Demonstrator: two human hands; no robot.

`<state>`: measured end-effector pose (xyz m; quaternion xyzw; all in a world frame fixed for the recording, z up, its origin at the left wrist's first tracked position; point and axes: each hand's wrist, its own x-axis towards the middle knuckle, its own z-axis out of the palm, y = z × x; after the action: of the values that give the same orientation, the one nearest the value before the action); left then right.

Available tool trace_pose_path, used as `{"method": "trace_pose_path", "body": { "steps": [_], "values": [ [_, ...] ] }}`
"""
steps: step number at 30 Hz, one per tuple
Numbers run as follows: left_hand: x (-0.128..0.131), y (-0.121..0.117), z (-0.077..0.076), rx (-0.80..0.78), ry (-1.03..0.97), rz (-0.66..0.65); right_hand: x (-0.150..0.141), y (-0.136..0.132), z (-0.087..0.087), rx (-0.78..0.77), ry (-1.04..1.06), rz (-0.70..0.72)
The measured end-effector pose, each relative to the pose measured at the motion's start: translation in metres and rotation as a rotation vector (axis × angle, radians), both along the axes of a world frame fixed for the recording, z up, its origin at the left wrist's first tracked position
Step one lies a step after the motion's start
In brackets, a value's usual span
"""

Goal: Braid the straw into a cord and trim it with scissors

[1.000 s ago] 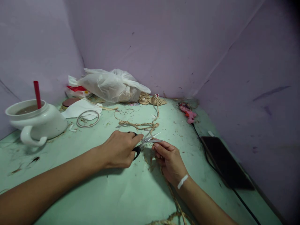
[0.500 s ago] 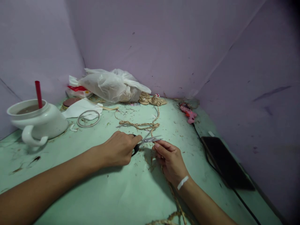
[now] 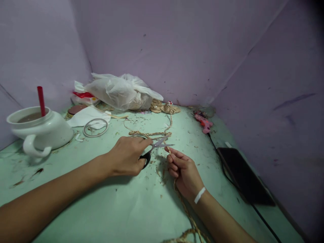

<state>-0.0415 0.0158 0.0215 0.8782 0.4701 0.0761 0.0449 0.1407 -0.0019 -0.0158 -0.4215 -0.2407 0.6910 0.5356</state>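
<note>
My left hand (image 3: 130,156) is closed on the black handles of a pair of scissors (image 3: 157,145), whose silver blades are spread apart and point right. Between the thumb and fingers of my right hand (image 3: 181,165) is a braided straw-coloured cord (image 3: 185,206). The cord runs up past the blades and also down under my right wrist to a coil at the bottom edge. Beyond the scissors, more of the braid lies folded on the table (image 3: 101,206). Whether a blade touches the cord I cannot tell.
At left stands a white mug (image 3: 50,130) with brown liquid and a red stick. A metal ring (image 3: 95,135) lies on white paper. Behind are a plastic bag (image 3: 121,92) and woven straw pieces (image 3: 170,108). A pink glue gun (image 3: 204,124) and dark phone (image 3: 244,175) are at right.
The scissor blades have opened wider and my left-hand fingers have spread in the handles. My right hand has turned slightly, and more of the cord shows above its fingertips.
</note>
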Motion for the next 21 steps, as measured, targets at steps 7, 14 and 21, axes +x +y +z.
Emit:
{"method": "trace_pose_path", "body": {
  "steps": [7,14,21],
  "values": [
    [0.008,-0.005,-0.006,0.070,0.140,-0.071,0.000,-0.002,0.006,-0.020,0.122,0.103],
    [0.005,-0.001,-0.017,0.097,0.123,-0.093,0.000,-0.004,0.006,-0.018,0.196,0.159],
    [0.002,0.002,-0.025,0.151,0.131,-0.102,0.001,-0.002,0.006,-0.036,0.253,0.189]
  ]
}}
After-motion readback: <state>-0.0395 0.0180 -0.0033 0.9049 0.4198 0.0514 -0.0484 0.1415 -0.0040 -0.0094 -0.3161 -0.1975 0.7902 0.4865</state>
